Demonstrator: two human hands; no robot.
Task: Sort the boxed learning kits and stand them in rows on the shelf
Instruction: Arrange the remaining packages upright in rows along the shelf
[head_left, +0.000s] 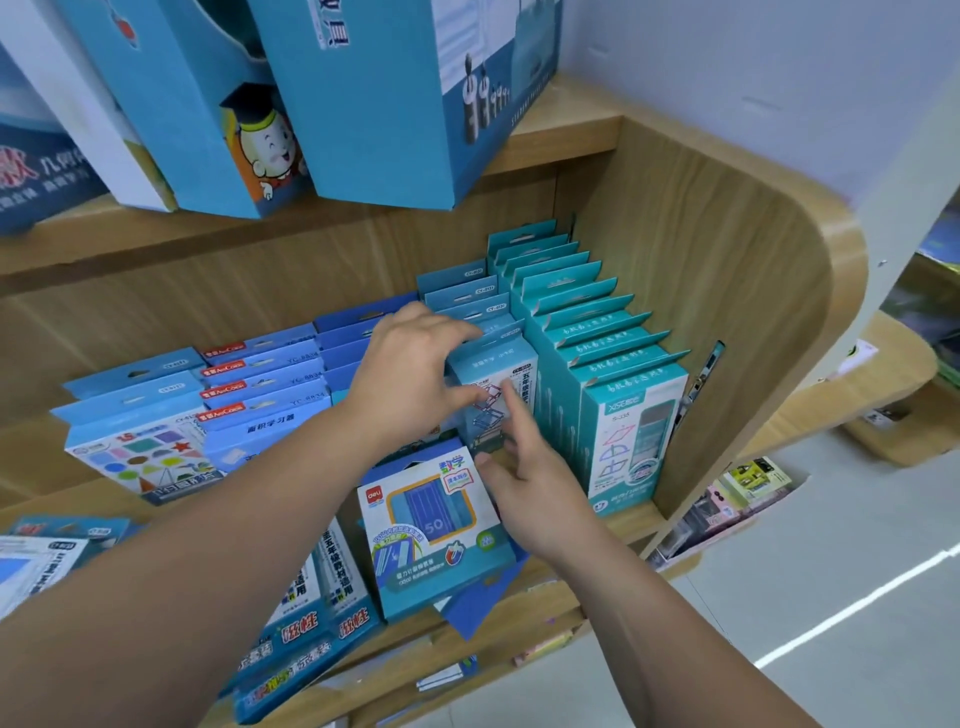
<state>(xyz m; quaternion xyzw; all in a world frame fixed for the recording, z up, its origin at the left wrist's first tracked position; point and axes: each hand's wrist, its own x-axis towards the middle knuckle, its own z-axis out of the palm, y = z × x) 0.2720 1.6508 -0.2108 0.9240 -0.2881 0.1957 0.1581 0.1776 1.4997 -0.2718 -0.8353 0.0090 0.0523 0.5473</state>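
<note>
The left hand (410, 364) is gripping the front box (498, 384) of a short row of blue-and-white kits, its fingers curling over the box's top flap and its thumb pressing against the printed face. The right hand (524, 483) is hovering just below, fingers spread and loose, the index fingertip touching the lower part of that same box's face while closing on nothing. The held box is standing upright on the wooden shelf (727, 291), with the rest of its row lining up behind it. Immediately to its right a long row of teal boxes (613, 374) is running back toward the shelf's rear panel, each one standing on end. To the left, several rows of blue boxes (270, 384) are leaning back, one showing coloured shapes on its front. In front of the hands, a teal kit marked 50 (431, 530) is lying tilted on top of other loose boxes (311, 618) at the shelf's front edge. Larger blue cartons (363, 93) are standing on the shelf above.
</note>
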